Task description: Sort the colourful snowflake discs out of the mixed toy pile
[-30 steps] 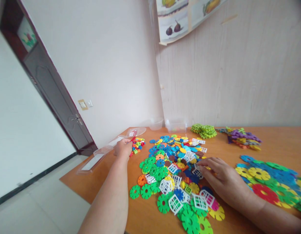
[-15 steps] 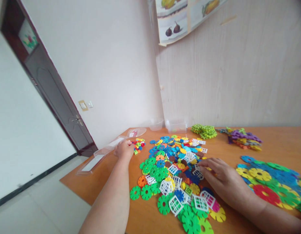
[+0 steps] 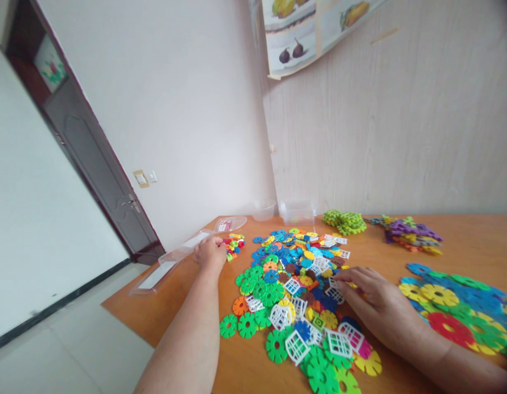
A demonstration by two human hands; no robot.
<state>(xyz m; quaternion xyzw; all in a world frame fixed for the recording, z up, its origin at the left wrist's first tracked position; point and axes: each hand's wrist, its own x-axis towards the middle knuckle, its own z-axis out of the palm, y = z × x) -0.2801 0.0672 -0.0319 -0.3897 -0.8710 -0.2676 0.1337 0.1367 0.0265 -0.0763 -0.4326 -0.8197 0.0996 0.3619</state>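
My left hand (image 3: 211, 253) is reached out to the far left side of the table, its fingers curled beside a small heap of colourful building bricks (image 3: 236, 244). Whatever its fingertips hold, if anything, is hidden. My right hand (image 3: 370, 290) rests at the right side of a big mixed pile, thumb and fingers closed at the edge of a white toy window frame (image 3: 334, 293). Around that frame lie green notched discs (image 3: 274, 294), blue discs, yellow discs (image 3: 328, 318), and more white window frames (image 3: 297, 346), overlapping each other.
Large flower-shaped discs (image 3: 449, 327) are heaped at the right. Green interlocking pieces (image 3: 344, 221) and a purple and orange stack (image 3: 414, 234) sit toward the back. Clear plastic tubs (image 3: 298, 213) stand against the wall. Clear lids (image 3: 157, 274) lie along the table's left edge.
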